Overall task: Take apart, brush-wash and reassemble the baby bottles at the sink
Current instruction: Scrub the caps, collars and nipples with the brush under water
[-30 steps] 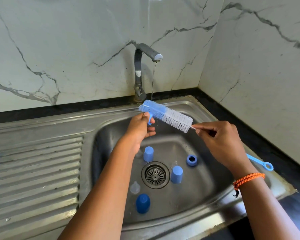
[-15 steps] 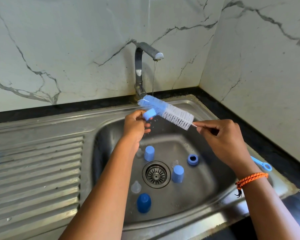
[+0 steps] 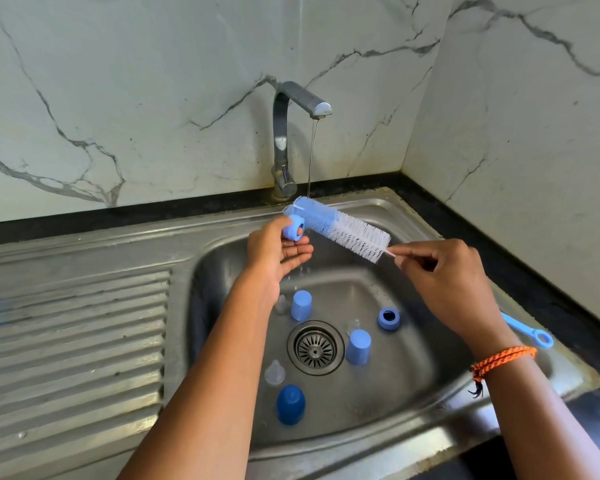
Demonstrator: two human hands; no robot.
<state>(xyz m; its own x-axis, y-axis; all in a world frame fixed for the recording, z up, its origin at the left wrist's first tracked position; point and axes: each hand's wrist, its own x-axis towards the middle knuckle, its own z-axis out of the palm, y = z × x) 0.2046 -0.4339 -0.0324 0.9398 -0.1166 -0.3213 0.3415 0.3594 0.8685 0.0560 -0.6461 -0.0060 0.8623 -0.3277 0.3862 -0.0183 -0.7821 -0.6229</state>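
From the head view, white marble walls met in a corner above a black bench [image 3: 520, 268] carrying a steel sink [image 3: 409, 216] with a ribbed drainboard [image 3: 73, 341]. One tap [image 3: 293, 109] ran a thin stream onto one bottle brush [image 3: 340, 228]. The right hand [image 3: 447, 282] had its grip pinched on the brush's stem; the left hand [image 3: 278, 251] held one blue ring [image 3: 293, 230] by thumb and forefinger, other fingers loose. In the basin lay three blue caps [image 3: 301, 305] [image 3: 358, 347] [image 3: 290, 404], one more ring [image 3: 389, 318] and one clearly visible teat [image 3: 274, 372].
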